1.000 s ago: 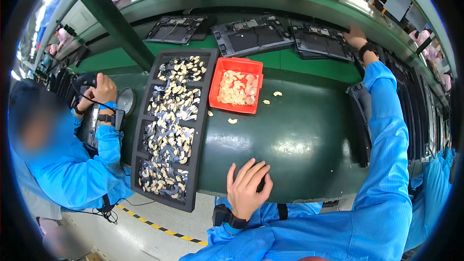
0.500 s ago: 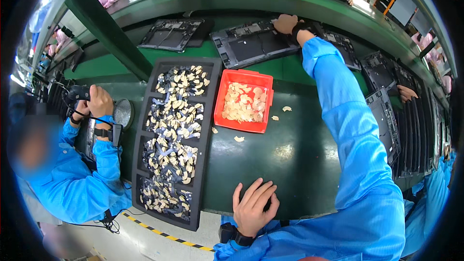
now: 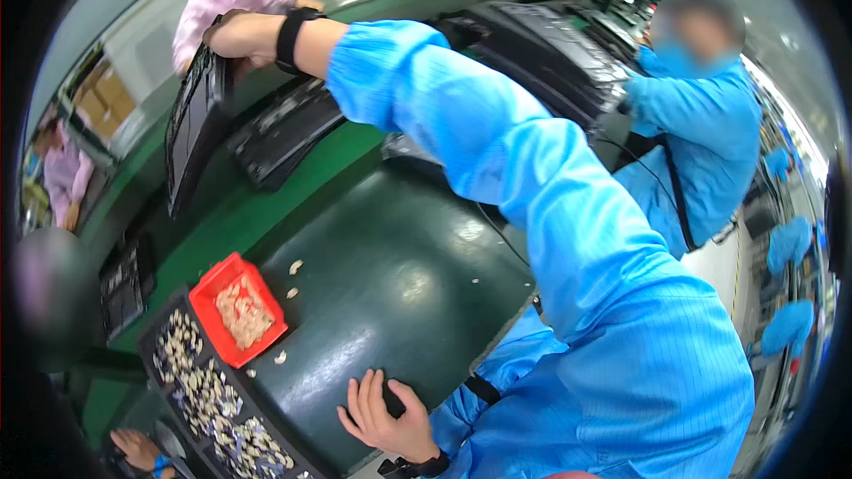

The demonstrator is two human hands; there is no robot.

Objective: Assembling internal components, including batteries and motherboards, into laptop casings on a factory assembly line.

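My right hand [image 3: 244,38] is raised at the far left, at the end of my outstretched arm. Its fingers are closed on the upper end of a dark laptop base [image 3: 197,124], which hangs steeply tilted above the green belt. My left hand [image 3: 386,417] rests on the dark green table near its front edge, fingers apart, holding nothing. Beyond it to the left stands a red bin [image 3: 211,310] with thin cream pieces [image 3: 244,315] inside. Against the bin is a black compartment tray [image 3: 253,388] full of small cream and dark parts, partly cut off below.
Another laptop base [image 3: 288,137] lies on the belt beside the raised one, and one more [image 3: 124,288] at far left. Dark laptop parts [image 3: 550,62] are piled at back right, near a co-worker in blue [image 3: 692,115]. A few loose cream pieces [image 3: 280,357] lie beside the bin.
My view has swung to the right and tilted. My right hand, earlier at a laptop base lying on the belt, now holds one up in the air. My left hand stays on the table.
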